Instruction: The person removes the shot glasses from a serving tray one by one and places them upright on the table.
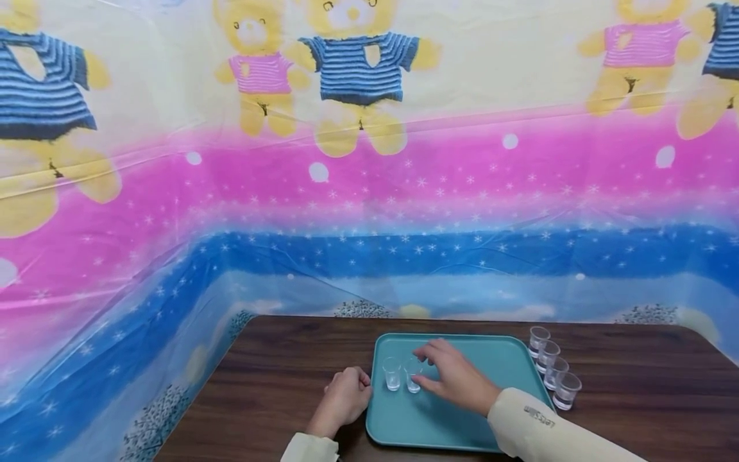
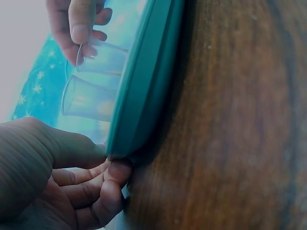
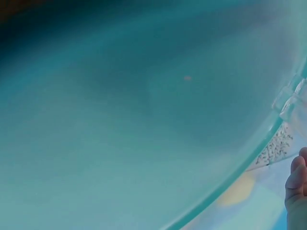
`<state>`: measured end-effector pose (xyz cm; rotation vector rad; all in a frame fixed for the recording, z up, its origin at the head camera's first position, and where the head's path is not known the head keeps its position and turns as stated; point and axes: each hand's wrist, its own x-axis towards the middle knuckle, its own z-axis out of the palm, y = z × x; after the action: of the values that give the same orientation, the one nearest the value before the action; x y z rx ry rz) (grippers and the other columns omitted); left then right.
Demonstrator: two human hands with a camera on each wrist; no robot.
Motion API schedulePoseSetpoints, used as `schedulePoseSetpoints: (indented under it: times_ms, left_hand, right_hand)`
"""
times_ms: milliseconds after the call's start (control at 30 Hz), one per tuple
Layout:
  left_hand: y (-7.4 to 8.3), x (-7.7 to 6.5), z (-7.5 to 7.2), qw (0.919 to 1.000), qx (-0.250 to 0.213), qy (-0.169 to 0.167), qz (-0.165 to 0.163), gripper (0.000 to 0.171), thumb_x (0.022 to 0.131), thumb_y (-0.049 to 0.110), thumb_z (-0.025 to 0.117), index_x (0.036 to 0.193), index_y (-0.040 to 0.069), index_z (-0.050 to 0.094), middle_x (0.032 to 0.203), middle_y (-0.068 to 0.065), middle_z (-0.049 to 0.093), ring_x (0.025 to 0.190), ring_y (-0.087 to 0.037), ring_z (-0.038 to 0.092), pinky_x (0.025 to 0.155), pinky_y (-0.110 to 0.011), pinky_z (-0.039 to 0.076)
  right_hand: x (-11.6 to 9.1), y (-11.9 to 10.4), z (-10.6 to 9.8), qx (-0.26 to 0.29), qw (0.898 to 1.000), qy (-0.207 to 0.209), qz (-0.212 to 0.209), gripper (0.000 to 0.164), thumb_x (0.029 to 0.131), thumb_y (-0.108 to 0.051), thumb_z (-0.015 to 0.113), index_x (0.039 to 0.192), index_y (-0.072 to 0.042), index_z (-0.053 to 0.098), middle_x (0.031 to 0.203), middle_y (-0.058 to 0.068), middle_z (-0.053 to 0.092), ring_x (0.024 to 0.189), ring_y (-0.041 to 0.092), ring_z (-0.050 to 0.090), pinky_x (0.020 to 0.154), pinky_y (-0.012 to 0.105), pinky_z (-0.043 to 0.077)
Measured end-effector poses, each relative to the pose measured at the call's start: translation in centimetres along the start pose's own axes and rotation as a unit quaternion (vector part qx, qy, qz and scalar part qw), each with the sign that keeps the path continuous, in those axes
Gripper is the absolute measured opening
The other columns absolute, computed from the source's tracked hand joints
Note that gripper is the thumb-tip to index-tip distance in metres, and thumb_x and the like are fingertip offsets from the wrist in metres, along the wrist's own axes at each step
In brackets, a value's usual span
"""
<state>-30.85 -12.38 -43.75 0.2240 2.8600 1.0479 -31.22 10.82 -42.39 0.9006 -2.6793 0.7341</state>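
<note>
Two clear shot glasses stand side by side at the left of a teal tray (image 1: pixel 462 423). My right hand (image 1: pixel 456 378) reaches over from the right, thumb and fingers around the rim of the inner glass (image 1: pixel 412 385). The outer glass (image 1: pixel 392 378) stands beside it, untouched. At the tray's left edge my left hand (image 1: pixel 346 398) is curled, and the left wrist view shows its thumb (image 2: pixel 76 151) and bent fingers pinching the tray rim (image 2: pixel 144 96). In the right wrist view, part of the glasses (image 3: pixel 295 103) shows at the right border.
Several more clear shot glasses (image 1: pixel 557 372) line up in a slanted row on the brown wooden table (image 1: pixel 260 378), close along the tray's right side. A curtain (image 1: pixel 404 256) printed with bears hangs behind the table.
</note>
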Motion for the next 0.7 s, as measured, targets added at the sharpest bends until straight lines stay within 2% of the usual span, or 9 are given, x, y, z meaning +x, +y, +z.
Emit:
schedulePoseSetpoints:
  times_ms: [200, 433, 700]
  left_hand:
    - [0.4, 0.1, 0.2, 1.0000, 0.004, 0.003, 0.006, 0.009, 0.090, 0.009, 0.060, 0.081, 0.007, 0.058, 0.070, -0.002, 0.053, 0.069, -0.019, 0.051, 0.083, -0.057, 0.034]
    - [0.6, 0.3, 0.1, 0.9999, -0.002, -0.007, -0.010, 0.008, 0.090, 0.009, 0.061, 0.083, 0.006, 0.058, 0.071, -0.003, 0.054, 0.071, -0.020, 0.052, 0.086, -0.058, 0.033]
    - [0.2, 0.1, 0.0, 0.9997, 0.001, -0.005, -0.022, 0.007, 0.090, 0.009, 0.061, 0.085, 0.005, 0.059, 0.072, -0.004, 0.055, 0.070, -0.020, 0.053, 0.086, -0.058, 0.034]
  right_hand:
    - [0.0, 0.0, -0.3, -0.013, 1.000, -0.001, -0.011, 0.028, 0.087, -0.028, 0.069, 0.110, -0.012, 0.064, 0.097, -0.005, 0.054, 0.086, 0.009, 0.051, 0.070, 0.027, 0.048]
    - [-0.6, 0.4, -1.6, 0.017, 0.999, 0.027, -0.028, 0.026, 0.087, -0.022, 0.069, 0.109, -0.011, 0.060, 0.097, -0.001, 0.053, 0.085, 0.012, 0.049, 0.072, 0.028, 0.047]
    - [-1.7, 1.5, -3.4, 0.016, 0.999, 0.046, 0.002, 0.027, 0.083, -0.021, 0.073, 0.105, -0.019, 0.058, 0.093, -0.013, 0.047, 0.084, 0.014, 0.049, 0.072, 0.028, 0.045]
